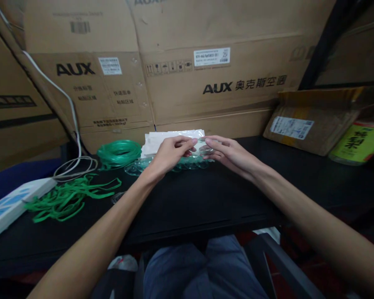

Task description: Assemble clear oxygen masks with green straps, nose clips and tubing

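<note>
Both hands meet above the black table point(187, 207), in front of the cardboard. My left hand point(173, 151) has its thumb and fingers pinched at the left edge of a clear, faintly green plastic piece point(202, 146). My right hand point(229, 153) grips that piece's right edge with thumb and fingertips. Its exact kind cannot be made out. Under and behind the hands lies a row of clear, green-tinted plastic pieces point(137, 167), partly covered by my left hand. Behind them is a stack of white flat packets point(154, 142).
A coil of green tubing point(120, 153), loose green straps point(71, 199) and a white power strip point(21, 200) with its cable lie to the left. Large cardboard boxes point(174, 95) wall off the back. At right stand a smaller carton point(318, 137) and a green-labelled bottle point(360, 141).
</note>
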`<state>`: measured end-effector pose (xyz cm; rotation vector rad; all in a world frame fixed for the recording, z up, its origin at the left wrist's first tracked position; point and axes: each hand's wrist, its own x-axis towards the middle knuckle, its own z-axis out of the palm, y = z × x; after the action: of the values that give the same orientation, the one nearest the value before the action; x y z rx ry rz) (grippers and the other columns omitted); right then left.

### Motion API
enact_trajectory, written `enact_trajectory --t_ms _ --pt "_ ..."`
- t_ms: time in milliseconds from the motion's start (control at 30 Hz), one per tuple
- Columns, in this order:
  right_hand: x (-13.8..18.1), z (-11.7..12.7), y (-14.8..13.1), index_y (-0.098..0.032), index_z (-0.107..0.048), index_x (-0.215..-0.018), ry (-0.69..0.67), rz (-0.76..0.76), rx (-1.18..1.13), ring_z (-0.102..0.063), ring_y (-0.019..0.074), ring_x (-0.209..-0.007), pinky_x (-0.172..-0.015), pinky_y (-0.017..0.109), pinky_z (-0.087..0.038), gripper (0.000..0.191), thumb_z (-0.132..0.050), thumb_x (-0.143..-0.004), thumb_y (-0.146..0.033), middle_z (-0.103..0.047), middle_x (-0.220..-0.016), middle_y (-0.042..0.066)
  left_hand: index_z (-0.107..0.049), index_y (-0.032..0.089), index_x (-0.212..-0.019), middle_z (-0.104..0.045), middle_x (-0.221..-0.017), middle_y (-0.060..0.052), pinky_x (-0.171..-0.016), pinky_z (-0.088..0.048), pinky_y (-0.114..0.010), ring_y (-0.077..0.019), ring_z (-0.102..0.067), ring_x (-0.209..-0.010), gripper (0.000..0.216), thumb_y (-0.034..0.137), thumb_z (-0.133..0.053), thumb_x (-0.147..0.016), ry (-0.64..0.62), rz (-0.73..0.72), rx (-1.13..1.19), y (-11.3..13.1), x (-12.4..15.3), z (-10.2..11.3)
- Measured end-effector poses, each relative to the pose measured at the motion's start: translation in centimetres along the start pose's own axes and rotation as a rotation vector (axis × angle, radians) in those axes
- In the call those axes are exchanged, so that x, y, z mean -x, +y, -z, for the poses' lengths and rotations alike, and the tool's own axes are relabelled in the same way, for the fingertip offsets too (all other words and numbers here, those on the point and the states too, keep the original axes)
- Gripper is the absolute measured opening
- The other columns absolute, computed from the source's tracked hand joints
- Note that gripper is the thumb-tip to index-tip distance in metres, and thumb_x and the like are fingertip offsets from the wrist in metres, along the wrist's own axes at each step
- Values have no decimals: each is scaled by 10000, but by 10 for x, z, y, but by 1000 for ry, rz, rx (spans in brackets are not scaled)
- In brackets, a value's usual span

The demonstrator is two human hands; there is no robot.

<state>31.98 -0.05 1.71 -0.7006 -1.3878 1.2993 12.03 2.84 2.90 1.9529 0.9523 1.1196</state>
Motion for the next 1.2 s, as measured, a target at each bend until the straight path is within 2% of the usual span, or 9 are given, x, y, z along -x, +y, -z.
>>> enact_trajectory --t_ms 100,200,333,467,633,833,933,1067,1200 --pt "-3 9 -2 -162 -733 -1061 66 -57 -29 -651 161 -822 -708 272 -539 269 -795 -818 -259 -714 -951 74 -736 165 -1046 -763 -964 -77 -827 -523 -330 -199 -691 -883 331 445 -582 -960 32 -154 -272 0 4 2" --pt "-7 18 -2 -164 -729 -1041 183 -92 1 -624 131 -715 -547 225 -472 227 -775 -819 -186 -709 -934 62 -723 192 -1093 -744 -1110 -70 -964 -476 -368 -216 -661 -1038 272 368 -535 -1004 66 -319 -575 -3 7 3" --pt "-8 24 0 -157 -716 -994 231 -161 23 -613 126 -656 -449 213 -413 156 -741 -840 -168 -685 -915 55 -690 179 -1196 -708 -1178 -84 -1039 -439 -399 -242 -609 -1137 289 343 -553 -1002 -20 -396 -768 -17 7 1" --pt "-7 24 2 -160 -693 -963 236 -242 43 -611 118 -614 -423 214 -415 90 -708 -884 -201 -693 -954 65 -691 166 -1216 -702 -1187 -94 -1036 -445 -412 -258 -602 -1134 318 353 -582 -984 -76 -379 -805 -29 4 0" --pt "-7 21 3 -166 -676 -992 217 -311 79 -659 130 -632 -468 229 -486 75 -667 -918 -173 -713 -958 66 -712 178 -1185 -718 -1162 -88 -1012 -466 -412 -255 -627 -1098 300 358 -604 -971 -100 -349 -784 -33 2 1" --pt "-6 19 6 -162 -646 -1063 216 -302 214 -707 150 -683 -510 228 -527 131 -655 -933 -170 -727 -985 87 -735 210 -1151 -715 -1153 -71 -1002 -467 -403 -254 -612 -1101 275 368 -633 -951 -102 -346 -774 -31 1 3" --pt "-5 19 7 -154 -651 -1099 226 -264 351 -719 165 -686 -474 213 -496 189 -676 -932 -239 -720 -996 103 -749 212 -1139 -694 -1144 -78 -988 -463 -415 -265 -591 -1085 275 370 -653 -936 -86 -348 -788 -31 2 3" --pt "-4 20 8 -138 -702 -1050 217 -208 556 -693 138 -608 -402 184 -381 176 -652 -948 -273 -712 -963 105 -755 223 -1140 -700 -1101 -75 -960 -468 -420 -273 -581 -1055 287 393 -654 -932 -81 -345 -800 -30 3 4" --pt "-5 24 9 -149 -729 -1015 195 -174 696 -640 99 -505 -429 202 -379 180 -645 -947 -293 -719 -966 88 -751 226 -1151 -710 -1109 -77 -962 -468 -428 -276 -592 -1053 299 404 -644 -935 -91 -335 -803 -31 2 5"
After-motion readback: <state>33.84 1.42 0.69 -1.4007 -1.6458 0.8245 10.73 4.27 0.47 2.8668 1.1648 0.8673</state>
